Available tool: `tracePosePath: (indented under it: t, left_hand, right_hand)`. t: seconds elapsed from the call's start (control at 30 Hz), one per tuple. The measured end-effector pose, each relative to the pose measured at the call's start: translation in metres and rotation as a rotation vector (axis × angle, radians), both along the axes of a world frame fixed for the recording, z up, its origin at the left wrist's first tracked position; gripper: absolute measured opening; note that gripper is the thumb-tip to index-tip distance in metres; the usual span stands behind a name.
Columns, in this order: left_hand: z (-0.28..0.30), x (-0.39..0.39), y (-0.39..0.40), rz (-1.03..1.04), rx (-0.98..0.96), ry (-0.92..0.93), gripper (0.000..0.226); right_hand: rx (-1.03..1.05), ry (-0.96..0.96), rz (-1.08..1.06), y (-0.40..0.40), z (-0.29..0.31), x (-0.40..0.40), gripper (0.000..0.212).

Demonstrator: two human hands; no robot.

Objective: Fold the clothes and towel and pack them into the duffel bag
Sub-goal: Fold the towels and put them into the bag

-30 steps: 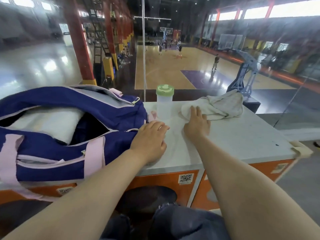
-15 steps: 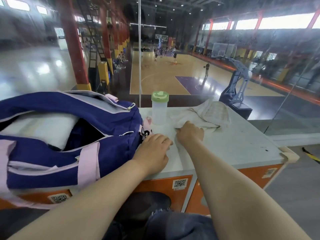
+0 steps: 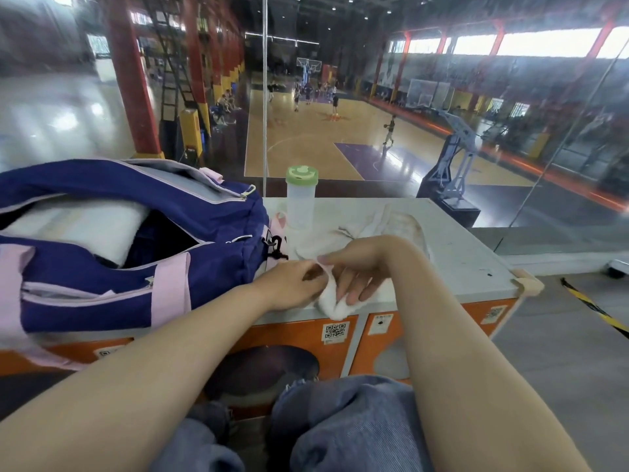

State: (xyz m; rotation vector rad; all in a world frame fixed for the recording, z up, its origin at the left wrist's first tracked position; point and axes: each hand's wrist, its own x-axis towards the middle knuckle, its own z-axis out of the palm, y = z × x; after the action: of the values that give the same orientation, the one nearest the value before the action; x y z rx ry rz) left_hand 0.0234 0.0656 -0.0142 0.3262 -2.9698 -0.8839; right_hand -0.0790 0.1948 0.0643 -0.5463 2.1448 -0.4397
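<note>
White cloth (image 3: 357, 240) lies crumpled on the cabinet top (image 3: 469, 267), its near end bunched at the front edge; the left hand (image 3: 292, 284) pinches that end and the right hand (image 3: 357, 270) curls its fingers over it. Beside them the navy duffel bag (image 3: 190, 233) sits unzipped, a folded white towel (image 3: 88, 226) inside, a green-lidded bottle (image 3: 301, 199) just behind

The duffel bag (image 3: 112, 247) fills the counter's (image 3: 469, 264) left half, its open mouth facing up. A bottle (image 3: 301, 199) stands at the far edge just beside it. Bare top lies toward the right edge and near right corner.
</note>
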Motion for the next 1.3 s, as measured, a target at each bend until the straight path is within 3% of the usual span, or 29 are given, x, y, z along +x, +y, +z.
tracePosePath:
  t: [0.1, 0.2, 0.3, 0.43, 0.47, 0.57, 0.67, 0.8, 0.9, 1.0, 1.07, 1.17, 1.3]
  left_hand:
    - [-0.001, 0.001, 0.006, -0.063, 0.134, -0.014, 0.029]
    - [0.000, 0.002, 0.014, -0.145, 0.286, 0.070, 0.051]
    - [0.006, 0.002, 0.017, -0.172, 0.276, 0.140, 0.061]
    - [0.002, -0.002, 0.018, -0.216, 0.192, 0.074, 0.058]
    - [0.000, -0.003, 0.019, -0.216, 0.175, 0.067, 0.057]
    - [-0.004, -0.007, 0.021, -0.146, 0.210, 0.051, 0.052]
    - [-0.006, -0.011, 0.023, -0.071, 0.229, -0.004, 0.053]
    - [-0.007, -0.015, 0.032, -0.139, 0.194, -0.013, 0.042]
    - [-0.003, -0.018, 0.040, -0.195, 0.123, -0.006, 0.035]
    - [-0.001, -0.019, 0.042, -0.189, 0.088, -0.017, 0.032]
    - [-0.002, -0.020, 0.040, -0.165, 0.100, -0.019, 0.032]
    - [-0.003, -0.020, 0.036, -0.133, 0.131, -0.022, 0.032]
    - [0.001, -0.016, 0.034, -0.073, 0.211, -0.010, 0.037]
  right_hand:
    - [-0.094, 0.158, -0.076, -0.004, 0.001, -0.001, 0.062]
    - [-0.261, 0.455, -0.114, -0.016, -0.006, -0.008, 0.054]
    - [-0.259, 0.407, -0.086, -0.019, -0.012, -0.006, 0.050]
    - [-0.262, 0.426, -0.138, -0.013, -0.020, -0.010, 0.006]
    - [-0.289, 0.408, -0.179, -0.010, -0.022, -0.012, 0.006]
    - [-0.447, 0.309, -0.372, 0.000, -0.016, -0.014, 0.033]
    - [-0.547, 0.414, -0.606, 0.017, -0.006, -0.023, 0.027]
    - [-0.392, 0.557, -0.548, 0.026, -0.004, -0.037, 0.043]
    - [-0.040, 0.446, -0.324, 0.019, -0.015, -0.037, 0.077]
    - [0.077, 0.557, -0.292, 0.018, -0.037, -0.045, 0.095]
    - [0.087, 0.691, -0.314, 0.022, -0.044, -0.041, 0.080]
    - [0.035, 0.871, -0.324, 0.029, -0.049, -0.039, 0.040]
    - [-0.113, 0.786, -0.424, 0.037, -0.042, -0.045, 0.032]
